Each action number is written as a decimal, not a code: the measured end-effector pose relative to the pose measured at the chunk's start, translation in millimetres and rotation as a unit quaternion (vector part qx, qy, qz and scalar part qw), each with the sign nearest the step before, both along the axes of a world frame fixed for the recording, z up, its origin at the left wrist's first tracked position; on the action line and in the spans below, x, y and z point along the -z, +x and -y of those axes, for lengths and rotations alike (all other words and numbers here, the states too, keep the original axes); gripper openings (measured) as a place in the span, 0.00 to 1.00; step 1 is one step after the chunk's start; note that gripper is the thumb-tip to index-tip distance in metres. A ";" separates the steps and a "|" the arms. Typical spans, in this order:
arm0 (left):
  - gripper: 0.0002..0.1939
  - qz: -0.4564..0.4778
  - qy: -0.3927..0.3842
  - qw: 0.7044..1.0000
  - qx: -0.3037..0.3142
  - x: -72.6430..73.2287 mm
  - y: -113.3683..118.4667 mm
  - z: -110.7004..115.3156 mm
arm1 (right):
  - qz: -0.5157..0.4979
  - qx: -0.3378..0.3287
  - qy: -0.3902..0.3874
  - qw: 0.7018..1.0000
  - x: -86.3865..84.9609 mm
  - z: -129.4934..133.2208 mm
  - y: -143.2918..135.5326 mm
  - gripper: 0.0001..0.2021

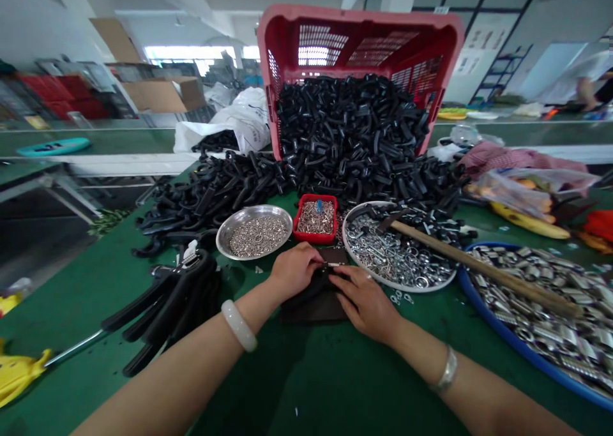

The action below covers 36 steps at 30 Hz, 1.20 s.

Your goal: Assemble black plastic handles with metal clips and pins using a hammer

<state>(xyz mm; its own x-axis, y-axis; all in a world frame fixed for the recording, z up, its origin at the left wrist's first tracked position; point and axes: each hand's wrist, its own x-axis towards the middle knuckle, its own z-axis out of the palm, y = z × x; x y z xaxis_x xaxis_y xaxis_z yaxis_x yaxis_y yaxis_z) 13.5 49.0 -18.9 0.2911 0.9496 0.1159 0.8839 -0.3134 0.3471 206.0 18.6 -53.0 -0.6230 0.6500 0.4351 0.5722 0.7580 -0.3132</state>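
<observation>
Over a dark flat block (334, 255) in the middle of the table, my left hand (297, 271) pinches the end of a black plastic handle (310, 289). My right hand (368, 300) closes on the same end from the other side, thumb tucked below. Between the fingertips shows a small ridged metal piece (335, 265); its lower part is hidden. Several black handles with metal ends (165, 302) lie in a pile left of my left arm. Just beyond my hands are a red tray (301, 235) of small pins and a steel bowl (224, 248) of small metal parts.
A pink crate (266, 91) tips black parts onto the green table (282, 385). Right of my hands stands a white dish (357, 262) of hardware, with a wooden-handled hammer (479, 267) across it and a blue basin (514, 345). Bananas (529, 222) lie behind. A person (587, 82) is far right.
</observation>
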 end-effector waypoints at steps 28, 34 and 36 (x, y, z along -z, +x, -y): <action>0.17 -0.021 0.023 0.982 0.185 -14.0 -14.0 17.1 | 0.120 0.224 0.131 0.958 -41.2 -16.7 51.8 0.20; 0.19 -0.107 0.029 0.980 0.168 -15.5 -6.4 33.3 | 0.313 0.438 -0.057 0.841 -68.1 -35.2 155.0 0.09; 0.23 -0.143 0.033 0.978 0.147 -14.5 -3.2 40.9 | 0.304 0.436 -0.075 0.844 -67.7 -37.5 177.2 0.08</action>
<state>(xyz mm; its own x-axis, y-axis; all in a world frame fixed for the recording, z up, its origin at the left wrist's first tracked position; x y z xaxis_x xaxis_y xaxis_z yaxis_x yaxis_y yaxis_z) 10.3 8.1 -4.4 0.5803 0.8130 0.0482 0.8099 -0.5823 0.0702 383.2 56.1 14.6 0.0422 0.9958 0.0807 0.9814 -0.0564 0.1837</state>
